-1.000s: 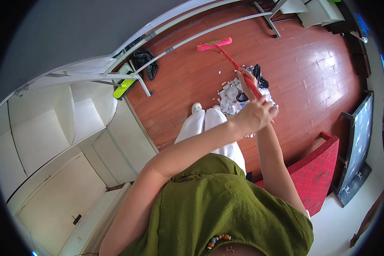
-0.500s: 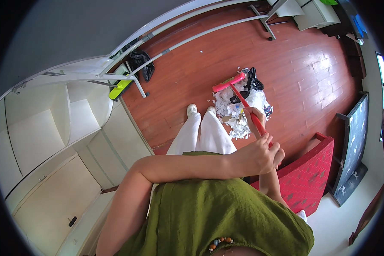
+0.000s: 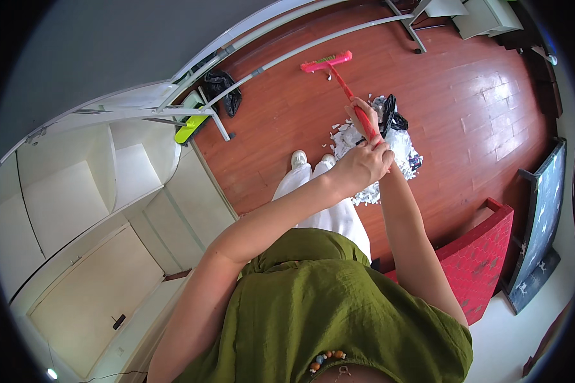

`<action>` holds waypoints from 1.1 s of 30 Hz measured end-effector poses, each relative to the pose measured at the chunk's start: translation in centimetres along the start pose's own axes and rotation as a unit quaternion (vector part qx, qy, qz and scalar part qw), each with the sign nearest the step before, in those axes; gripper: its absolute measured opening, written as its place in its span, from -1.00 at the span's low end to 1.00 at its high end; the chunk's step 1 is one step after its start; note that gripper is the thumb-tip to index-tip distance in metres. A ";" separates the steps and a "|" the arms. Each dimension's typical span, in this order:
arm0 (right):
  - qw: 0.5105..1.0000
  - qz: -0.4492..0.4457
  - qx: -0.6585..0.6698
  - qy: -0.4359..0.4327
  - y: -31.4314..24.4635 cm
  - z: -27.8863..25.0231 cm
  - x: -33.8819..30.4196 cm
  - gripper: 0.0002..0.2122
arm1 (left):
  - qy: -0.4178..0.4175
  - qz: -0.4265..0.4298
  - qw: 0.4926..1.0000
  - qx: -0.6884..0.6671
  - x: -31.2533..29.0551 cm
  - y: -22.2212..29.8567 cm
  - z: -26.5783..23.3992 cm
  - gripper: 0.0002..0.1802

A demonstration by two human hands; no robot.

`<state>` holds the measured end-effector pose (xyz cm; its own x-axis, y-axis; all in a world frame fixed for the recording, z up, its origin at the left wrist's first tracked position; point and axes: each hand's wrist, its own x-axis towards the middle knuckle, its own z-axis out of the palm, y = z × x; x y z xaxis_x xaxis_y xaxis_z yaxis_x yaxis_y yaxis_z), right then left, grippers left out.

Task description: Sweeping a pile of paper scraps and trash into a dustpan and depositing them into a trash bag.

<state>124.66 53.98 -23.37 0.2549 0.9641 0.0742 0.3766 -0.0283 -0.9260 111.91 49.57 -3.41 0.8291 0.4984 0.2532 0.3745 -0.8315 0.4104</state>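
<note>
A broom with a pink-red head and handle (image 3: 342, 82) reaches away from me over the floor. Both my hands are closed round its handle. My left hand (image 3: 363, 167) grips near the handle's close end, and my right hand (image 3: 363, 119) holds it farther along, toward the head. Below my hands and to their right lies a heap of white paper scraps (image 3: 348, 142), with a black plastic bag (image 3: 388, 115) on its far side. The broom head is beyond the heap, near a small white scrap (image 3: 329, 77) on the wooden floor.
A metal-legged table frame (image 3: 326, 43) crosses the far left, beside a yellow-green brush (image 3: 190, 129) and another black bag (image 3: 222, 89). White shelving (image 3: 64, 182) stands at left. A red patterned panel (image 3: 476, 262) and a dark board (image 3: 536, 217) stand at right.
My hands and the broom have moved forward, taking its head from the paper heap to the floor beyond. My arms are stretched farther out, and the view has shifted slightly.
</note>
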 end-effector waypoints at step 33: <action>0.989 -0.001 -0.082 -0.124 -10.7 -10.9 -12.5 -0.90 | 0.013 0.118 0.982 -0.145 -0.5 10.4 -10.4 -0.61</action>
<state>127.12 39.33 -10.37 0.0345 0.9988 -0.0357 0.5210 -0.0484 -0.8522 111.06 43.25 9.80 0.8662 0.3096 0.3923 0.0365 -0.8220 0.5683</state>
